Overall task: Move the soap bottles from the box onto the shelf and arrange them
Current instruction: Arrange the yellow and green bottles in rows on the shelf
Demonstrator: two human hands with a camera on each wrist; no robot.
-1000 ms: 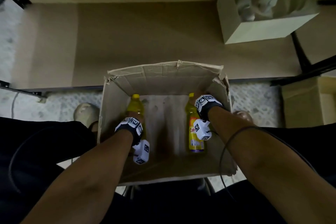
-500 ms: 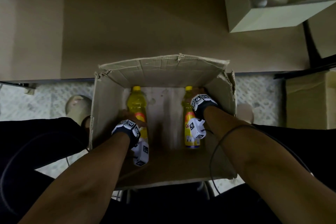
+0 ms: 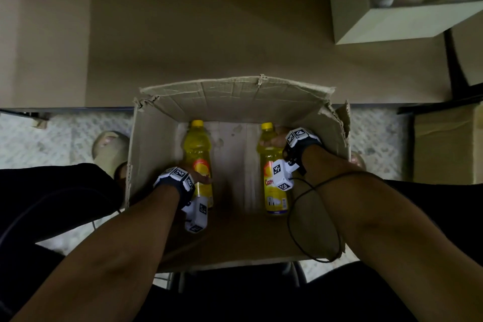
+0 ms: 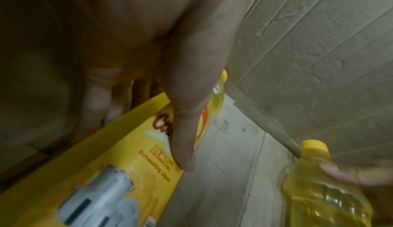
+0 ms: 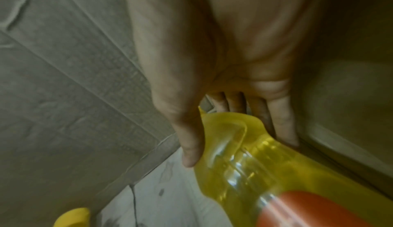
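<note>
1. Left hand: thumb is lying across the label of the left bottle, and the other fingers are curling down behind it, tips hidden. So it's wrapping the bottle around the middle.
2. Right hand: thumb is pressing one side of the right bottle at the shoulder, with the fingers going round the far side, ends cut off by the plastic. In the head view only the knuckles are showing.
3. Both bottles are lying flat on the bottom of the box, caps pointing at the far wall, well apart, one on each side.
4. Labels are blurry; I'm only making out "LEMON" on the left one. Wrist trackers are covering part of each bottle from above.
5. The shelf is sitting just past the box, with a pale carton at its right end; the contents are too murky to identify.
6. The near box wall is mostly hiding under the forearms.
</note>
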